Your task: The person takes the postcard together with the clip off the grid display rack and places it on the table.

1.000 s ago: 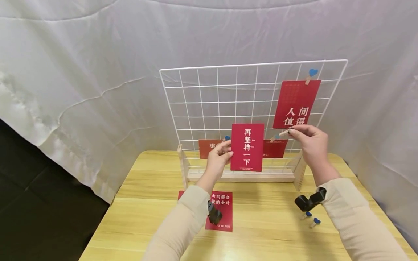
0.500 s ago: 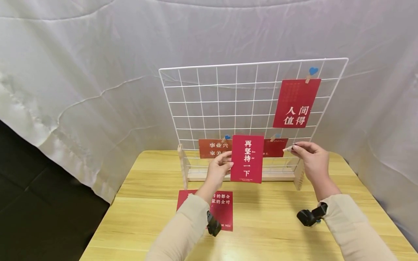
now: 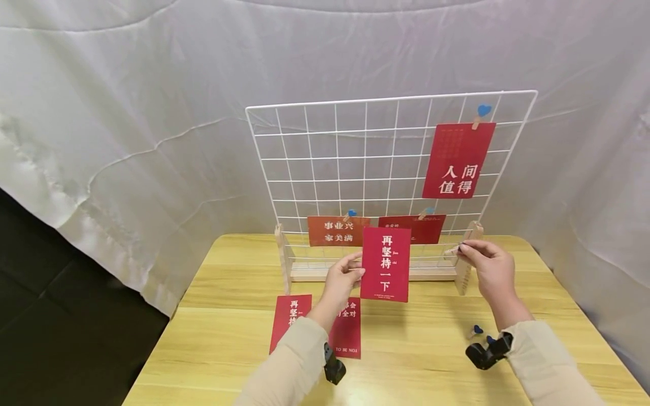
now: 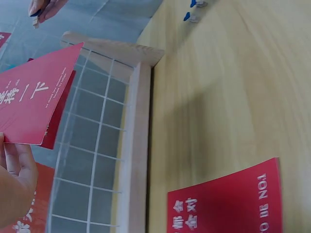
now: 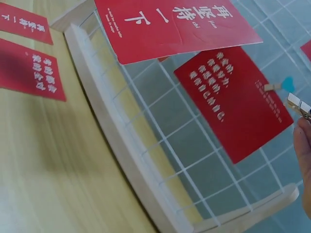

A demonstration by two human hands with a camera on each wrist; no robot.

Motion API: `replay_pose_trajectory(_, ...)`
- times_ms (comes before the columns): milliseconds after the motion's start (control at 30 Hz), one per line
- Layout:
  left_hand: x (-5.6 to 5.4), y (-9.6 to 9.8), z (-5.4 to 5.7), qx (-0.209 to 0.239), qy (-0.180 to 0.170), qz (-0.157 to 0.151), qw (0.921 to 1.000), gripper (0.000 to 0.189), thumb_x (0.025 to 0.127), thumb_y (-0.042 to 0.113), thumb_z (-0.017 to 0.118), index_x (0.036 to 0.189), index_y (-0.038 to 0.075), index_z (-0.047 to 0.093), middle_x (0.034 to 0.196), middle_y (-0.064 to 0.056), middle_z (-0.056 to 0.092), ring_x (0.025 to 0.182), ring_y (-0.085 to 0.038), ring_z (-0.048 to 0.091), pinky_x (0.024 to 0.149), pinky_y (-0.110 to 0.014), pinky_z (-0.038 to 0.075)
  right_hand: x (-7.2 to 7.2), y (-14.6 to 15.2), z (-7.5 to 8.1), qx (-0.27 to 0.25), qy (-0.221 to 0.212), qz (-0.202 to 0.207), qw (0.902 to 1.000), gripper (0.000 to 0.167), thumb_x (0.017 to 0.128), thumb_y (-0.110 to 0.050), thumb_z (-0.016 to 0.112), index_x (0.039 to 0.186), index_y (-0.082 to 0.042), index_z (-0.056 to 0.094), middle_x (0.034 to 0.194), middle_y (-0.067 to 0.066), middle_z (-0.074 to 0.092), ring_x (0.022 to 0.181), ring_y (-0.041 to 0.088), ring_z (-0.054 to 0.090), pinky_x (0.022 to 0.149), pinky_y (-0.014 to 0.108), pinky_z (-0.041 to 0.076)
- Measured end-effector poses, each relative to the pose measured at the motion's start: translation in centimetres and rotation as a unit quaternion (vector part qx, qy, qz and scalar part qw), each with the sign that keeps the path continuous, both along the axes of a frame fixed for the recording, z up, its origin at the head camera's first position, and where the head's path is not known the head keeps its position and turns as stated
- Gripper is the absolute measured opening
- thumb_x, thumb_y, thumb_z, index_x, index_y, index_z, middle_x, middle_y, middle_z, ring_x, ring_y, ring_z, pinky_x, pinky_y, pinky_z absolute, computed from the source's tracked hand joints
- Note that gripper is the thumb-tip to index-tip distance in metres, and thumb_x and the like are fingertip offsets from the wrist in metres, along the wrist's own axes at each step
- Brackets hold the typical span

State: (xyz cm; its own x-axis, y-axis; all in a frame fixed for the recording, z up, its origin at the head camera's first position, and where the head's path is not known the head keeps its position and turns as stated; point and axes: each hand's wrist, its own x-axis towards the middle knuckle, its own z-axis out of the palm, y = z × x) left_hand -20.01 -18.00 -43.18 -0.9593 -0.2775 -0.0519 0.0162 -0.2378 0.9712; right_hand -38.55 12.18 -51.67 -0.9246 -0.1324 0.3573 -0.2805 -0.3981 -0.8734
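Note:
My left hand [image 3: 341,287] pinches the left edge of a red card [image 3: 386,265] with white characters, holding it upright in front of the white wire grid [image 3: 335,152]. Between thumb and finger of my right hand [image 3: 490,270] is a small wooden clothespin [image 5: 297,104], to the right of that card and apart from it. Clipped low on the grid are an orange-red card [image 3: 338,231] and a dark red card [image 3: 426,229], each under a blue-heart clothespin. Another red card [image 3: 459,160] hangs at the grid's upper right from a blue-heart clothespin [image 3: 482,113].
Two red cards lie on the wooden table [image 3: 416,361]: one left [image 3: 290,321], the other [image 3: 346,332] partly behind my left forearm. Loose blue-heart clothespins [image 3: 477,330] lie near my right wrist. A wooden base [image 3: 431,274] supports the grid. Pale cloth [image 3: 167,113] hangs behind.
Both hands have moved down, carrying the red card and the clothespin lower. The right hand has left the lower edge of the upper right card. More of both low clipped cards shows.

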Motion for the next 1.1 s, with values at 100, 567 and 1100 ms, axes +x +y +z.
replay_pose_trajectory(100,0.3,0.3,-0.6,0.003,0.001,-0.001,1.0,0.037,0.078,-0.008,0.055,0.114,0.003,0.055,0.084,-0.004,0.053,0.067,-0.01,0.05,0.056,-0.021,0.044,-2.3,1.8,-4.3,0.025,0.01,-0.023,0.9994,0.029,0.077,0.006,0.058,0.106,0.009,0.056,0.101,0.02,0.058,0.085,0.031,0.059,0.072,0.036,0.048)
replay_pose_trajectory(567,1.5,1.0,-3.7,-0.004,-0.039,-0.013,0.9991,0.036,0.079,-0.006,0.054,0.112,0.008,0.057,0.088,-0.005,0.054,0.071,-0.012,0.052,0.058,-0.023,0.045,1.5,3.3,-8.0,0.051,-0.024,-0.051,0.9971,0.034,0.076,-0.002,0.063,0.106,0.011,0.053,0.098,0.02,0.058,0.083,0.029,0.059,0.07,0.034,0.048)
replay_pose_trajectory(1100,2.6,1.5,-6.1,-0.014,-0.066,-0.021,0.9975,0.036,0.081,-0.003,0.054,0.115,0.007,0.055,0.086,-0.004,0.053,0.072,-0.012,0.052,0.06,-0.026,0.045,8.1,4.1,-7.1,0.075,-0.082,-0.061,0.992,0.037,0.075,-0.002,0.064,0.103,0.018,0.05,0.086,0.012,0.062,0.074,0.02,0.062,0.065,0.031,0.048)
